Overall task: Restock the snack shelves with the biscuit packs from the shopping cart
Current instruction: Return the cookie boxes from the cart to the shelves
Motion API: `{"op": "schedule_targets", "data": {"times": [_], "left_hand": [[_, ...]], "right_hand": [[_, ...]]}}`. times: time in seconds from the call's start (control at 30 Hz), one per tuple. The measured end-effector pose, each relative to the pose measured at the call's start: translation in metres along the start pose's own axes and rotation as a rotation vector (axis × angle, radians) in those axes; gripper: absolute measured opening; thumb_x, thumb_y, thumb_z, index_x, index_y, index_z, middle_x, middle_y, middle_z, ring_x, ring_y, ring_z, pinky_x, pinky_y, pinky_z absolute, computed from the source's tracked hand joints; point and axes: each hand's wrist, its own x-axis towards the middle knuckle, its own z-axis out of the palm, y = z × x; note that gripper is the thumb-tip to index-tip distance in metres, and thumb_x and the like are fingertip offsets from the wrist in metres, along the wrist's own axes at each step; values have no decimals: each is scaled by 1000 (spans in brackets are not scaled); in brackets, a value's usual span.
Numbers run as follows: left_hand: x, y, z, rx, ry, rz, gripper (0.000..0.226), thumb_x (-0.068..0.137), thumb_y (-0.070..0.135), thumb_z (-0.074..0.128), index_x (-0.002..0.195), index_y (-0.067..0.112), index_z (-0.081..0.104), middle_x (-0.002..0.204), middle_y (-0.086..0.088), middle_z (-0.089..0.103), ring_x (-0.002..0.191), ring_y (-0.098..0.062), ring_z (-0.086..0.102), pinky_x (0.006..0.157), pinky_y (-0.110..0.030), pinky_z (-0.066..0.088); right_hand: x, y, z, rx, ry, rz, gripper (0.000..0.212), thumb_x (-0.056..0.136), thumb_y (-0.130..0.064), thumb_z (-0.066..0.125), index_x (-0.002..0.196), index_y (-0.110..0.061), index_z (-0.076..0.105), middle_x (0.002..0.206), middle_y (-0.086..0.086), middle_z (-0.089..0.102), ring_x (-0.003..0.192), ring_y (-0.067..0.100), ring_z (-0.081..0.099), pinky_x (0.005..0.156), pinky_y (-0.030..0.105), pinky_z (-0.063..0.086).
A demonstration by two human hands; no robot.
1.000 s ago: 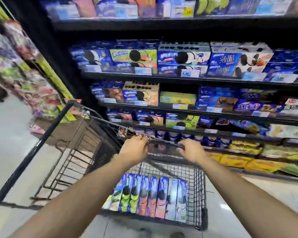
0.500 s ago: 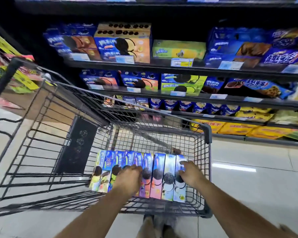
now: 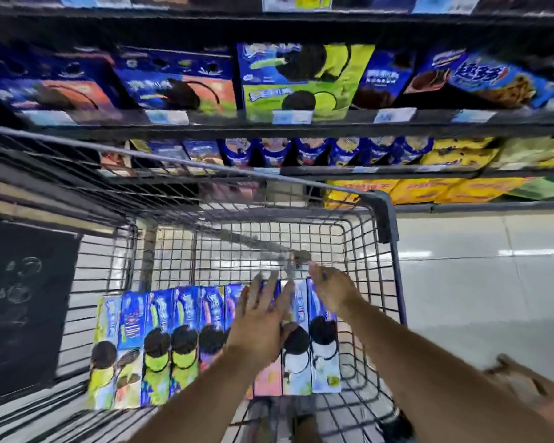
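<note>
Hands slide forward over the biscuit packs point(image 3: 160, 340). Left hand point(image 3: 263, 318) lies spread flat, right hand point(image 3: 331, 290) hooks the far ends. Lift looks imminent.

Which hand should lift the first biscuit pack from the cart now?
Right, probably. The right hand curls over the far end of the rightmost pale-blue biscuit box in the black wire cart; the left hand hovers flat, fingers straight, above neighbouring packs.

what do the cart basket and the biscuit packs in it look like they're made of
Cart basket: metal wire with a dark coating, judging by its thin welded grid. Biscuit packs: probably glossy printed cardboard, given flat faces and straight edges.
</note>
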Motion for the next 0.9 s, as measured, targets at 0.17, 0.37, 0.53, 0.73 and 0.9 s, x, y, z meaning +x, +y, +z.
{"op": "schedule_targets", "data": {"times": [0.17,0.37,0.53,0.73,0.9], "left_hand": [[-3,-15,33,39,27,29,73,97,69,22,151,48,-24,158,10,-40,146,-27,-36,114,-51,-26],[-3,-22,37,56,27,62,69,97,70,13,149,48,-27,157,12,-40,145,-24,-39,118,-54,-16],[-3,-24,27,69,-46,67,70,99,66,16,146,48,-33,153,13,-46,140,-22,-46,118,-54,-16],[-5,-19,3,79,-174,36,70,103,57,23,148,46,-30,151,11,-48,141,-26,-43,117,-56,-16],[-4,-20,0,76,-192,49,67,105,52,24,150,47,-25,149,13,-50,141,-23,-42,118,-56,-15]], "right_hand": [[35,-2,-3,-91,-145,75,80,100,-66,19,121,-8,70,118,21,69,115,34,63,99,37,47],[46,7,1,52,-183,219,97,81,-88,35,136,-12,59,137,18,60,127,36,55,109,46,40],[32,1,-6,264,-186,139,72,74,-86,53,95,-21,77,115,8,71,106,30,66,100,46,48],[-20,17,2,502,-154,-2,84,63,-84,68,138,-57,41,112,-23,54,108,4,54,93,26,41],[-31,43,37,645,-164,-43,99,70,-4,90,145,-24,28,124,4,66,106,13,68,88,37,58]]}}
